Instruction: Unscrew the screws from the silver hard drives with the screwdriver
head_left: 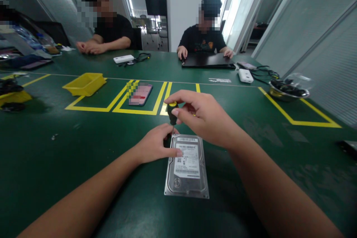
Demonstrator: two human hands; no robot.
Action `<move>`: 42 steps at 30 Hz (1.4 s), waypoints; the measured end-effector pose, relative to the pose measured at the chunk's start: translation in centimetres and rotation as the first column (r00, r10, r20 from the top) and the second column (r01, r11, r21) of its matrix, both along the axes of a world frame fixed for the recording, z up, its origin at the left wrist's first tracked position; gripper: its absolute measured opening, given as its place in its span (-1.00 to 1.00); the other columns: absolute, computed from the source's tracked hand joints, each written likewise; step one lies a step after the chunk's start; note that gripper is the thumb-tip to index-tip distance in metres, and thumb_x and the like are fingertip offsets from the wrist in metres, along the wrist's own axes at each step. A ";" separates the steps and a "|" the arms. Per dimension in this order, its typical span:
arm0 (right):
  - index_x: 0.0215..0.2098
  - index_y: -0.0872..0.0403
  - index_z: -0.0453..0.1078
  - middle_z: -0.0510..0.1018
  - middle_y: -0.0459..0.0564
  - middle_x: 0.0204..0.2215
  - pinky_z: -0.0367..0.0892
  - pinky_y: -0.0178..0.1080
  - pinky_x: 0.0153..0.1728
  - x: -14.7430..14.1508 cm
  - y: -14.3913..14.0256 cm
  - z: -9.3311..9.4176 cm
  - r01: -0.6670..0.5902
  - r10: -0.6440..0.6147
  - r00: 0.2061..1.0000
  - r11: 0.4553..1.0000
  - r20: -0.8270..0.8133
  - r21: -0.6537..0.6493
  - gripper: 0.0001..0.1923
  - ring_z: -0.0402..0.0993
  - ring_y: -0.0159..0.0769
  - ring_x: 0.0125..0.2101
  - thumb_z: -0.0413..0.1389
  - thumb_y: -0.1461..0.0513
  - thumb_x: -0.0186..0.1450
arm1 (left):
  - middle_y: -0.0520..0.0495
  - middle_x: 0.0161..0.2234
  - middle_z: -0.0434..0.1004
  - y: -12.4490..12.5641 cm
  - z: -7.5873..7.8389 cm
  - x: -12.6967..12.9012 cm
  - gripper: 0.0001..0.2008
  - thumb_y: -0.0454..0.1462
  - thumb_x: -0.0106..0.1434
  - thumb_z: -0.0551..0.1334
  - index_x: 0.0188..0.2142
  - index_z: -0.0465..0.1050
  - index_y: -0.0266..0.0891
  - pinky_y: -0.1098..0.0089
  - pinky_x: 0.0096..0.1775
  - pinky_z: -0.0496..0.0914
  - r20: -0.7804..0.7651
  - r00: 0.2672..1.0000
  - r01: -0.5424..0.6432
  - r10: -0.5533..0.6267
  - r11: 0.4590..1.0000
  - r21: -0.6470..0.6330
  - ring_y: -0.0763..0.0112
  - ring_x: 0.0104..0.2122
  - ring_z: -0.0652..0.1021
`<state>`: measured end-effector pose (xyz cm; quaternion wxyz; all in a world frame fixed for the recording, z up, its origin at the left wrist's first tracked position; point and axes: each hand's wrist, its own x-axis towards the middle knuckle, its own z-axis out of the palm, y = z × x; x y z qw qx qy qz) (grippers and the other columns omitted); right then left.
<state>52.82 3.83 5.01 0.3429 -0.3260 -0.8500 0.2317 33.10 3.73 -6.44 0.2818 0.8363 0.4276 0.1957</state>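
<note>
A silver hard drive (187, 165) with a white printed label lies flat on the green table in front of me. My left hand (155, 143) grips its far left part, thumb across the label and fingers around the far corner. In my right hand (205, 116), a short screwdriver (172, 114) with a dark handle and yellow top is held upright between thumb and fingers. Its shaft points down to the drive's far left corner; whether the tip sits in a screw is too small to tell.
Small metal bits (54, 137) lie to the left. Beyond are a yellow bin (86, 84), a phone (141, 94) and yellow tape outlines. A metal bowl (288, 92) of dark parts stands at right. Two people sit across the table, one with hands on a black laptop (208, 60).
</note>
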 end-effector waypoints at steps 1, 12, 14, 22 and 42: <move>-0.05 0.07 0.46 0.58 -0.07 -0.14 0.28 -0.29 -0.22 0.0 0.0 0.0 0.016 -0.016 1.000 1.000 0.001 0.000 -0.74 0.48 -0.31 -0.16 0.05 0.35 0.33 | -0.07 -0.17 0.46 0.0 0.0 0.0 -0.39 0.13 0.05 0.37 -0.04 0.43 -0.18 0.31 -0.27 0.31 0.000 1.000 -0.002 0.002 1.000 -0.007 0.28 -0.28 0.43; -0.16 0.09 0.48 0.55 -0.08 -0.28 0.20 -0.30 -0.26 -0.7 -0.4 0.0 0.129 -0.135 0.990 0.982 0.029 0.141 -0.85 0.39 -0.35 -0.29 0.12 0.22 0.34 | -0.12 -0.13 0.51 0.0 0.1 0.1 -0.45 0.03 0.03 0.41 -0.07 0.45 -0.20 0.20 -0.12 0.38 0.109 0.994 0.004 0.004 0.997 -0.073 0.14 -0.15 0.49; -0.19 0.09 0.48 0.53 -0.07 -0.31 0.19 -0.29 -0.25 -0.8 -0.4 0.0 0.142 -0.150 0.988 0.975 0.033 0.168 -0.86 0.37 -0.34 -0.29 0.13 0.21 0.35 | -0.12 -0.14 0.52 0.0 0.1 0.0 -0.47 0.02 0.03 0.42 -0.09 0.46 -0.20 0.19 -0.11 0.39 0.121 0.993 0.010 0.001 0.996 -0.083 0.14 -0.14 0.49; -0.21 0.11 0.47 0.48 -0.05 -0.31 0.16 -0.29 -0.26 -0.9 -0.7 -0.1 0.135 -0.148 0.987 0.972 0.055 0.192 -0.89 0.32 -0.35 -0.32 0.12 0.25 0.34 | -0.13 -0.14 0.53 0.0 0.3 0.0 -0.50 -0.01 0.04 0.41 -0.09 0.45 -0.20 0.18 -0.12 0.40 0.128 0.992 0.022 -0.008 0.994 -0.108 0.12 -0.14 0.51; -0.23 0.12 0.47 0.46 -0.06 -0.34 0.15 -0.32 -0.26 -1.0 -1.1 0.2 0.120 -0.138 0.988 0.972 0.076 0.204 -0.91 0.31 -0.36 -0.33 0.14 0.27 0.33 | -0.17 -0.07 0.52 -0.1 1.0 0.0 -0.47 0.00 0.06 0.40 -0.04 0.45 -0.21 0.17 -0.10 0.40 0.089 0.994 0.079 -0.068 0.989 -0.122 0.08 -0.10 0.51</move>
